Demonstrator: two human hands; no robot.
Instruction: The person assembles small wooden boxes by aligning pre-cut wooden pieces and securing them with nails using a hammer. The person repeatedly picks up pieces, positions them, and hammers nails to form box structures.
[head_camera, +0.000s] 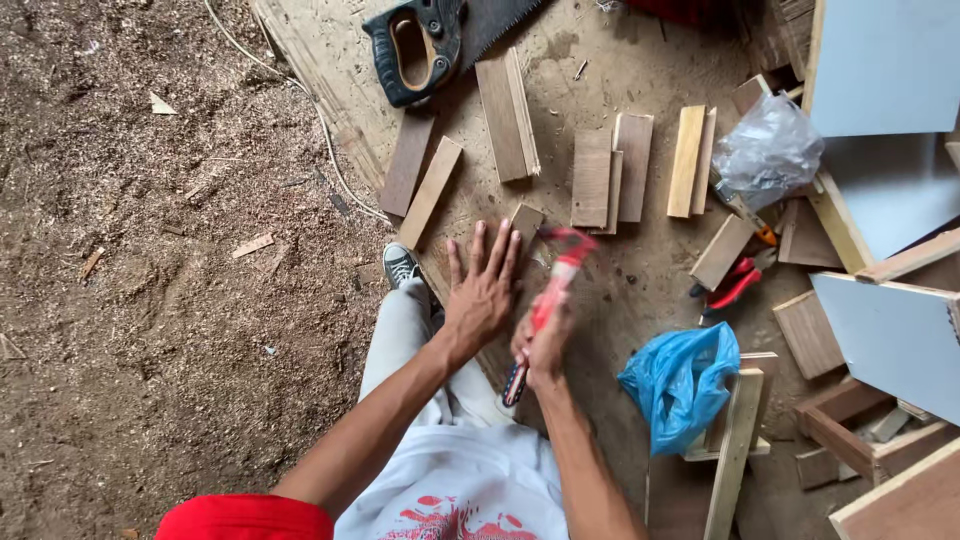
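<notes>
- The right hand (545, 345) is clamped round the handle of a red claw hammer (552, 290), which is blurred with motion; the dark grip end sticks out below the fist, towards the person.
- The hammer's long axis runs from near to far with a slight lean to the right, and its red head points away from the person, up by the far fingertips of the other hand.
- The left hand (483, 290) lies flat with fingers spread, holding nothing, palm down on the sawdust-covered board (620, 270) that serves as the work floor; it sits just left of the hammer and close beside the right hand.
- A small wood block (525, 220) lies just beyond the left fingertips, touching or nearly so, and just left of the hammer head. Whether a nail stands there is too blurred to tell.
- The block's long axis runs near to far, roughly in line with the hammer. The left hand is the nearer of the two to it.
- Further off lie more short planks (610, 175) in a loose row, and a handsaw (430, 45) at the far edge.
- To the right sit a blue plastic bag (680, 385), red-handled pliers (730, 290) and a clear plastic bag (768, 150).
</notes>
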